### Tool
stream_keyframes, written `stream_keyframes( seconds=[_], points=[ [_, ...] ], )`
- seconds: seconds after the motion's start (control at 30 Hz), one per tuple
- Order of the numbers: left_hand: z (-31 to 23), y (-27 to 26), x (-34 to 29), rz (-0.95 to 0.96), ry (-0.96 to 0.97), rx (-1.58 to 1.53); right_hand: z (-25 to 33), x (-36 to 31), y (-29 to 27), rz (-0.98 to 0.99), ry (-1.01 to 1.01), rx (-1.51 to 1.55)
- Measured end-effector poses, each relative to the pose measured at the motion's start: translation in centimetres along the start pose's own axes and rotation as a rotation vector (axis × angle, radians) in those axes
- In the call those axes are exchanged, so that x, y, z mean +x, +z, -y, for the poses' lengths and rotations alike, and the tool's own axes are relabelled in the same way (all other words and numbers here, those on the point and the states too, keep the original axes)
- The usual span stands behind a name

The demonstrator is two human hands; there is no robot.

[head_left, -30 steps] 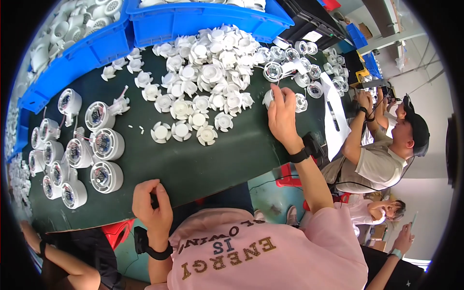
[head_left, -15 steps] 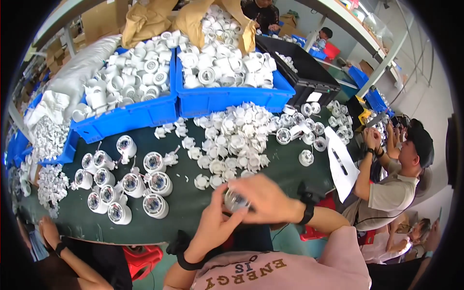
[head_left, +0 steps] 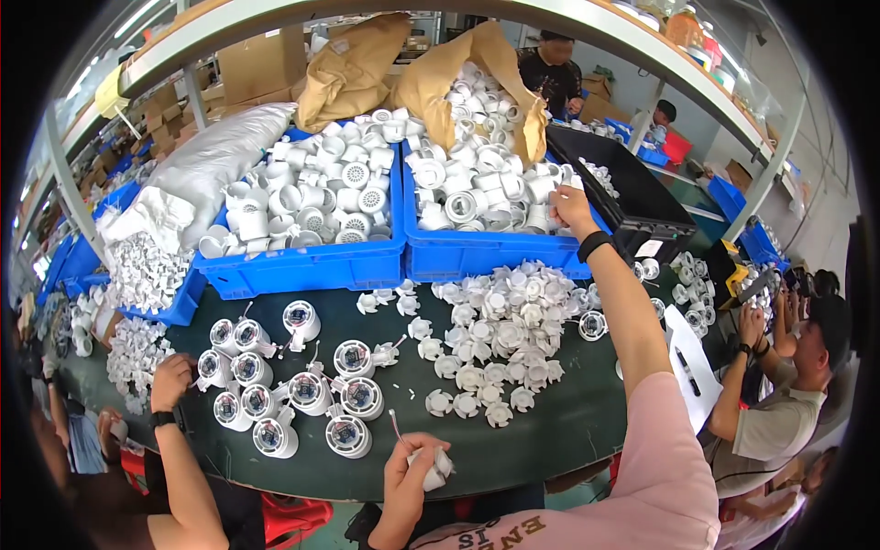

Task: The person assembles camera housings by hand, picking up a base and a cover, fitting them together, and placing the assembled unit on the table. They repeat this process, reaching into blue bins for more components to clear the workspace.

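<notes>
In front of the right-hand blue bin (head_left: 495,257), over the near edge of the tabletop (head_left: 573,423), the left hand (head_left: 408,478) has its fingers wrapped around a white motor (head_left: 441,470). The right hand (head_left: 572,209) is at the bin's right end, fingers curled by a white piece (head_left: 570,178); whether they grip it, I cannot tell. Fan wheels (head_left: 509,316) lie just before the bin.

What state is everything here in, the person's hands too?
Left hand: closed on a white part
Right hand: over right blue bin; grip unclear
Right blue bin: heaped
Left blue bin: heaped
Brown bag: open
Round white units: set out, faces up
Finned pieces: loosely piled
Pen: lying on paper
</notes>
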State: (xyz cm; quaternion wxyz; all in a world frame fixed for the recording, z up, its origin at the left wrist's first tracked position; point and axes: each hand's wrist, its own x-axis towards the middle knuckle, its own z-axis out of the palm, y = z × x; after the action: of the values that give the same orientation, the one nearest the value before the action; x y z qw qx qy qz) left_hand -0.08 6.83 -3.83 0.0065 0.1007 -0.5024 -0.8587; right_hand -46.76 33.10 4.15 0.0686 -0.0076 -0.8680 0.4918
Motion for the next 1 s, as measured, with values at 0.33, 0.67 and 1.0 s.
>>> stream_keyframes(
  seconds=[0.33, 0.67, 1.0],
  points=[
    [-1.6, 0.2, 2.1, 0.023, 0.012, -0.211, 5.6, -23.0, 1.0, 0.695, -0.222, 0.318],
    [-0.5, 2.7, 0.4, 0.004, 0.380, 0.583, 3.8, -41.1, 3.2, 0.654, -0.354, 0.288],
    [-1.2, 4.7, -2.7, 0.002, 0.404, 0.523, 3.1, -44.9, 2.2, 0.533, -0.433, 0.401]
  ],
)
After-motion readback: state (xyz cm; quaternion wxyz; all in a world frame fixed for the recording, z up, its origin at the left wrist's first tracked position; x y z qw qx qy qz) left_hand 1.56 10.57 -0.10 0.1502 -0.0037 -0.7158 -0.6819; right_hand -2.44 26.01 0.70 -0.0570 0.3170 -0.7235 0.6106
